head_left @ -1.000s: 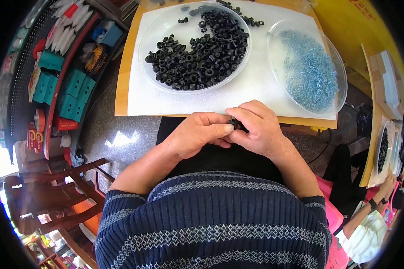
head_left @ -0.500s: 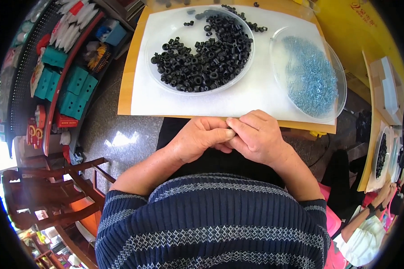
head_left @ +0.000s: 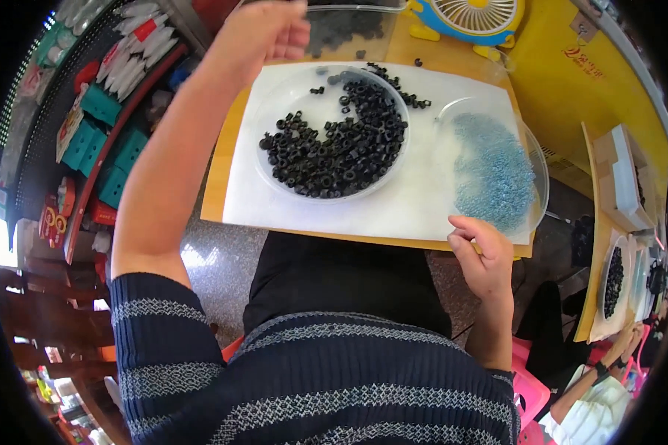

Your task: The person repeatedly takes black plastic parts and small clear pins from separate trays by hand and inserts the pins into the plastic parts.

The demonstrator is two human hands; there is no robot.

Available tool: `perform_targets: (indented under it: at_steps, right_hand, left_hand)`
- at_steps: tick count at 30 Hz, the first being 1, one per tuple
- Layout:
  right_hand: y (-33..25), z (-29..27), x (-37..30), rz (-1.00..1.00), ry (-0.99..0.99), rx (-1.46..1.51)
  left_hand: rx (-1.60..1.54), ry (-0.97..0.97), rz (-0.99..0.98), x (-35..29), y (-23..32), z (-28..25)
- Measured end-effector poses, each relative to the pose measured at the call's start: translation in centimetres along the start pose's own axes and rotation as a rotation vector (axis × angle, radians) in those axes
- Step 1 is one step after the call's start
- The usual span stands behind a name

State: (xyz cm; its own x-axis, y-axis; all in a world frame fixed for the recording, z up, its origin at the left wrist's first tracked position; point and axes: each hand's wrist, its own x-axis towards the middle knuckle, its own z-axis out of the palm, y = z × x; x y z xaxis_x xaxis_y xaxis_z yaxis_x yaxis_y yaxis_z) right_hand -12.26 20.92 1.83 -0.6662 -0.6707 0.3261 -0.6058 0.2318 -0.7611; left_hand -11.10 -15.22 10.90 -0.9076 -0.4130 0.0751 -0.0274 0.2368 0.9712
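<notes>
My left hand (head_left: 274,33) is stretched far forward over the near left corner of a clear rectangular container (head_left: 388,37) with black pieces in it. Its fingers are loosely bent and apart, with nothing visible in them. At the table's front edge my right hand (head_left: 486,256) is closed, thumb and forefinger curled together; whatever they may hold is too small to make out. Between the hands lies a round clear tray (head_left: 271,178) of small black ring-shaped pieces (head_left: 341,159). Beside my right hand, another round clear tray (head_left: 545,185) bears many tiny clear-blue pieces (head_left: 497,182).
Both round trays rest on a white sheet (head_left: 423,200) over a wooden table (head_left: 219,193). Loose black pieces (head_left: 408,96) lie behind the black heap. A blue and yellow fan (head_left: 471,18) stands at the back. To the right, another person's hands (head_left: 627,341) are beside a second table.
My hands, together at the table edge before, have parted. The left has swung forward to the back container; the right has moved right. The view has shifted, showing the fan.
</notes>
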Motion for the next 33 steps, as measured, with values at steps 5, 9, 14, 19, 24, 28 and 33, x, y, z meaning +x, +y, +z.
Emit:
perform_targets:
  at_steps: [5,9,14,19,24,28,33]
  right_hand:
    - [2.3,-1.4,1.4,0.044,0.067,-0.123]
    - [4.7,-1.8,5.4,-0.046,0.033,-0.362]
    - [5.3,-0.1,8.8,-0.047,-0.138,-0.422]
    - [5.9,1.2,10.3,-0.064,-0.370,-0.623]
    - [5.3,0.8,9.8,-0.082,-0.332,-0.437]
    - [5.3,1.3,9.7,-0.057,-0.290,-0.478]
    - [4.6,1.9,9.6,-0.030,-0.341,-0.640]
  left_hand:
    - [0.733,-0.121,-0.058,-1.9,-7.8,3.4]
    - [0.984,-0.190,0.138,-3.6,-9.8,5.3]
    - [0.894,-0.239,0.046,-4.2,-8.8,4.7]
    - [0.824,-0.254,0.066,-3.8,-9.4,3.8]
    - [0.774,-0.248,-0.048,-3.6,-9.5,3.0]
    - [0.672,-0.144,-0.013,-3.1,-10.0,3.5]
    - [0.704,-0.199,0.021,-2.7,-10.2,4.9]
